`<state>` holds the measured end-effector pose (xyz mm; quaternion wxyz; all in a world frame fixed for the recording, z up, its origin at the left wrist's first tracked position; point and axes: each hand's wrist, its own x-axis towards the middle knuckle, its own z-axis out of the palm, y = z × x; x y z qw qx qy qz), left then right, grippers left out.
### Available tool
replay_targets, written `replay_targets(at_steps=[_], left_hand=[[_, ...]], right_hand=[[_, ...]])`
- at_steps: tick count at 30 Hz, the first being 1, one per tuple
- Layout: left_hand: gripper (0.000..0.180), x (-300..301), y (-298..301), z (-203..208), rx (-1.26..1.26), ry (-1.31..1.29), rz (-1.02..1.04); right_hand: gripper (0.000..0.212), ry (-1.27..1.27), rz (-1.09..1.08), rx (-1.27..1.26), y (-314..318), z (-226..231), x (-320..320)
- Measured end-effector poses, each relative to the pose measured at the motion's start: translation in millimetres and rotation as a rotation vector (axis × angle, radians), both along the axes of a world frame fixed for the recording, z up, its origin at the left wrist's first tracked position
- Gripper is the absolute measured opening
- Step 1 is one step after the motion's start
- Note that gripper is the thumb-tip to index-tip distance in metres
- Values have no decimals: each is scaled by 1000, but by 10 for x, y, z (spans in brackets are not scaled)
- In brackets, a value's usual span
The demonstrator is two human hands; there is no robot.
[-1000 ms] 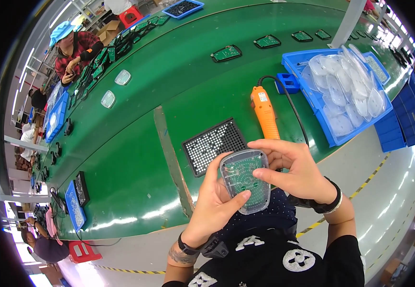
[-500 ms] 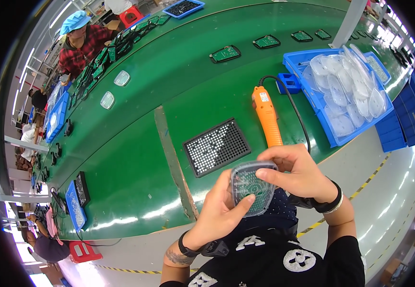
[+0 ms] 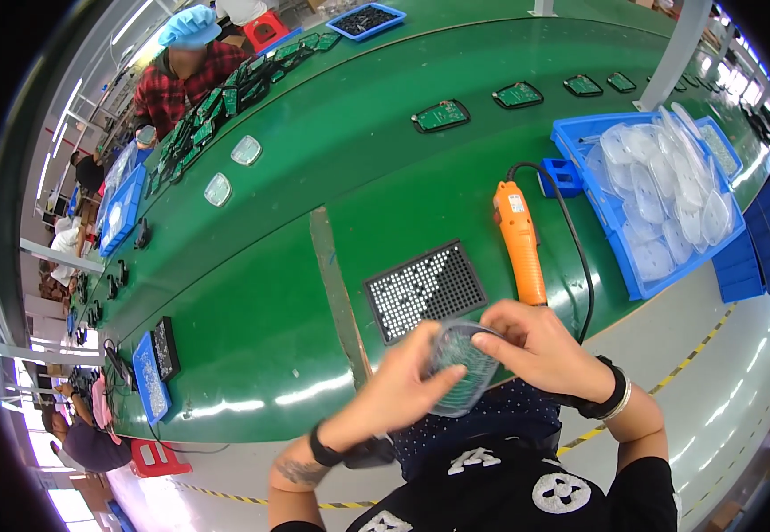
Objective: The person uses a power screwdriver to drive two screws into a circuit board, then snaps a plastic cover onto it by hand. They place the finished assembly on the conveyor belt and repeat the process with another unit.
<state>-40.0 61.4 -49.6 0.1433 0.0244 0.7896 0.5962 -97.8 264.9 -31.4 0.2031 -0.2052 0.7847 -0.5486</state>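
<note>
Free path leftward over the green tabletop (image 3: 252, 310), orange tool (image 3: 519, 246) (plus black cord (image 3: 587, 270)) an obstacle rightward.

Bright strip lights (image 3: 125, 24) show at the upper left, and white glare streaks the glossy green table (image 3: 252, 301) and pale floor (image 3: 713, 381). Straight edges bow toward the dark fisheye border, while blur softens the left hand (image 3: 401, 379).
</note>
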Motion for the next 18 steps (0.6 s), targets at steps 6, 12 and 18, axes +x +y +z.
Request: replay_targets(at_steps=[6, 12, 18], left_hand=[[43, -1629, -1293, -144, 21, -84, 297], [61, -2983, -1934, -654, -974, 367, 633], [60, -3528, -615, -751, -674, 789, -38]], right_hand=[[50, 351, -224, 350, 181, -147, -392], [61, 271, -260, 461, 204, -158, -471], [83, -127, -208, 488, 140, -155, -678]])
